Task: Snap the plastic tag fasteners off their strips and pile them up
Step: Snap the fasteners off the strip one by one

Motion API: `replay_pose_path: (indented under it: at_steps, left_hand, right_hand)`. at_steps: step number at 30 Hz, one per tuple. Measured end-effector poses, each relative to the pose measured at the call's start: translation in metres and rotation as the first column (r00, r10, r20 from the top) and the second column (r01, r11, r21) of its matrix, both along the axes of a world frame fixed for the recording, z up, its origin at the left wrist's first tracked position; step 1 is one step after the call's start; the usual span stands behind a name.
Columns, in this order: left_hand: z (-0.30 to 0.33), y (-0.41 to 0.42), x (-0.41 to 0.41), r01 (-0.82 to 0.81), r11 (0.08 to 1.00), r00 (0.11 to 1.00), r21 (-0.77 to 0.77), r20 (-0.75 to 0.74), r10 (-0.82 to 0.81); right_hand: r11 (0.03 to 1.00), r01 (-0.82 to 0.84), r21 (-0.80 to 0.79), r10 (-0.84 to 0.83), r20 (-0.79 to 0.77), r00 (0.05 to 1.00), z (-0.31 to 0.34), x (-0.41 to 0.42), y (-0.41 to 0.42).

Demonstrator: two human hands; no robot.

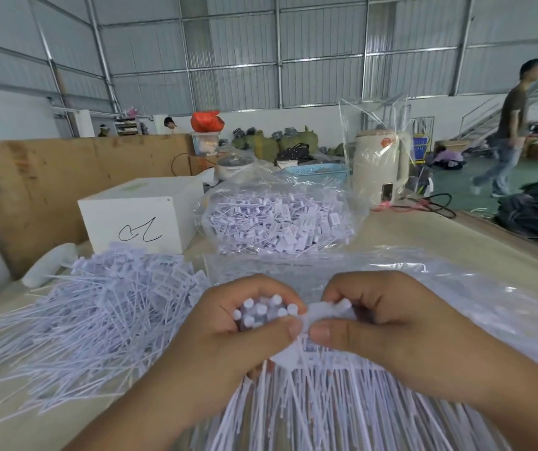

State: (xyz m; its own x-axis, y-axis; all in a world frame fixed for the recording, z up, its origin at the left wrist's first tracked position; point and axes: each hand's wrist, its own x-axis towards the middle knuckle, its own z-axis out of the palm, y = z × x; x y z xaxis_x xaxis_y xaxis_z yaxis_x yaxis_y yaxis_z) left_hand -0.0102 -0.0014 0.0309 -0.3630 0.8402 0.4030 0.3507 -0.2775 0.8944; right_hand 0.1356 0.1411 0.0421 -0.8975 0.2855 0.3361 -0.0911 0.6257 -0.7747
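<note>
My left hand [228,333] grips a bundle of white tag fasteners [261,312], their round heads pointing up out of my fist. Beside it my right hand [381,320] pinches a strip of fasteners [323,315] between thumb and fingers, touching the bundle. Long thin tails [310,405] fan down from both hands toward me. A loose pile of separated fasteners [98,307] lies on the table at the left.
A clear bag of fasteners [277,219] sits behind the hands, with a white box [140,213] to its left. Empty clear plastic sheeting [456,288] spreads to the right. A cream kettle [381,167] stands farther back. A person [508,125] walks at far right.
</note>
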Motion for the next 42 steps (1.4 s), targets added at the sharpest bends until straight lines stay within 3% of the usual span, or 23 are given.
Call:
replay_pose_path:
  at_steps: [5, 13, 15, 19, 21, 26, 30, 32, 36, 42]
  left_hand:
    - [0.003, 0.003, 0.008, -0.167, 0.977, 0.983, 0.13, 0.099, 0.155]
    - [0.004, 0.007, 0.014, -0.265, 0.948, 0.957, 0.175, 0.166, 0.237]
    - [0.003, 0.006, 0.013, -0.28, 0.946, 0.953, 0.162, 0.165, 0.254]
    - [0.001, 0.003, 0.01, -0.264, 0.954, 0.959, 0.144, 0.142, 0.244]
    - [0.0, 0.002, 0.008, -0.283, 0.949, 0.956, 0.14, 0.127, 0.266]
    - [0.0, 0.008, 0.015, -0.35, 0.922, 0.929, 0.166, 0.187, 0.319]
    - [0.003, 0.009, 0.024, -0.354, 0.92, 0.925, 0.17, 0.206, 0.318]
    - [0.006, 0.005, 0.02, -0.369, 0.916, 0.918, 0.156, 0.214, 0.333]
    - [0.008, 0.0, 0.004, -0.288, 0.95, 0.954, 0.12, 0.119, 0.274]
    - [0.002, -0.002, 0.007, -0.043, 0.994, 0.998, 0.096, 0.046, 0.039]
  right_hand:
    - [0.982, 0.182, -0.045, -0.187, -0.181, 0.966, -0.007, -0.01, -0.02]
    - [0.895, 0.43, 0.124, -0.376, -0.31, 0.873, -0.016, -0.018, -0.038]
    - [0.907, 0.403, 0.121, -0.353, -0.303, 0.885, -0.016, -0.02, -0.036]
    - [0.99, 0.047, -0.136, -0.06, -0.095, 0.994, -0.004, -0.01, -0.017]
    - [0.994, 0.006, -0.113, -0.008, -0.016, 1.0, 0.002, -0.004, -0.009]
    - [0.974, 0.215, -0.067, -0.223, -0.137, 0.965, -0.005, -0.009, -0.015]
    - [0.903, 0.365, -0.226, -0.423, -0.323, 0.847, -0.005, -0.014, -0.015]
    - [0.929, 0.295, -0.223, -0.355, -0.319, 0.878, -0.001, -0.008, -0.013]
    - [0.978, -0.039, -0.205, 0.003, -0.175, 0.985, 0.001, 0.0, -0.013]
    - [0.963, -0.187, -0.195, 0.187, -0.018, 0.982, -0.005, -0.001, -0.011]
